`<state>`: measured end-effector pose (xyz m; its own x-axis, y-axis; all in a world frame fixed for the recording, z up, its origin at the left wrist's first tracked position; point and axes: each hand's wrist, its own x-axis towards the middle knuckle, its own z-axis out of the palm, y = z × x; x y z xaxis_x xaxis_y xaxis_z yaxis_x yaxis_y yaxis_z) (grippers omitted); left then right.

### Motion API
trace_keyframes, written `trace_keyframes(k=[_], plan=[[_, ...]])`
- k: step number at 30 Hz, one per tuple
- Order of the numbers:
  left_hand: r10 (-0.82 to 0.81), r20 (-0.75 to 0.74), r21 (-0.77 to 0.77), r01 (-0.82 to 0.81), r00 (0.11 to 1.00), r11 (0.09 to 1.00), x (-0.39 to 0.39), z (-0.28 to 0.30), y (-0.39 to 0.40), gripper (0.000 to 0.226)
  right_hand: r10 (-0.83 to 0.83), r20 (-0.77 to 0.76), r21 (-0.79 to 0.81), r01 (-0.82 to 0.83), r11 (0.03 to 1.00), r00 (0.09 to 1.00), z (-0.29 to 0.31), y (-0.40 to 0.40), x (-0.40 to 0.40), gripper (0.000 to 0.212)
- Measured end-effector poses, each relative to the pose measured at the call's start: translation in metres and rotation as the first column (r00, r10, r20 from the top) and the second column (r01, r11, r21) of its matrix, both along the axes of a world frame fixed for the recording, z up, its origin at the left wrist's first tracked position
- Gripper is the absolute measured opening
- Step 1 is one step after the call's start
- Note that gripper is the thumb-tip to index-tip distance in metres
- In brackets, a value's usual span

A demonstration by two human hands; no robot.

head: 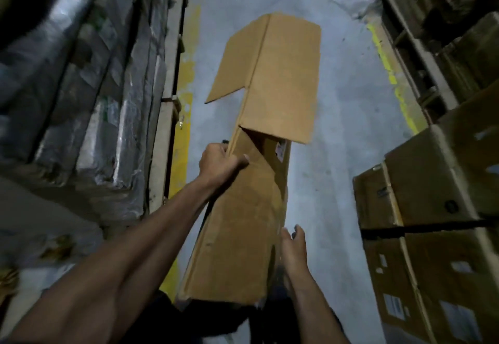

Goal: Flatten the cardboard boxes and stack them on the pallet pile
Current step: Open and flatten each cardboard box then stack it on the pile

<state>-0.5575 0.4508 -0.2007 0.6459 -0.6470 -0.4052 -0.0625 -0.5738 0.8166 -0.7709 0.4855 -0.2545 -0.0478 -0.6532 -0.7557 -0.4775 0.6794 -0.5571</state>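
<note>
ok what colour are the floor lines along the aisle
Yellow, worn and patchy floor lines, seen in the head view.

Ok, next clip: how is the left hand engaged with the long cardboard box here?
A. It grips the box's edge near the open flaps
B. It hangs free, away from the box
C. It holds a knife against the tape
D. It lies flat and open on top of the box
A: the left hand has its fingers curled round the edge of the cardboard box just below the open flaps, thumb pressed on the face.
</note>
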Motion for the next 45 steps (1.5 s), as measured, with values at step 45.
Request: trace_keyframes(k=[45], plan=[[0.084, -0.438, -0.053, -0.119, 0.895, 0.991, 0.137, 0.286, -0.246, 0.016, -0.849, 0.429, 0.439, 0.751, 0.494, 0.307, 0.299, -0.336, 0.132, 0.028]])
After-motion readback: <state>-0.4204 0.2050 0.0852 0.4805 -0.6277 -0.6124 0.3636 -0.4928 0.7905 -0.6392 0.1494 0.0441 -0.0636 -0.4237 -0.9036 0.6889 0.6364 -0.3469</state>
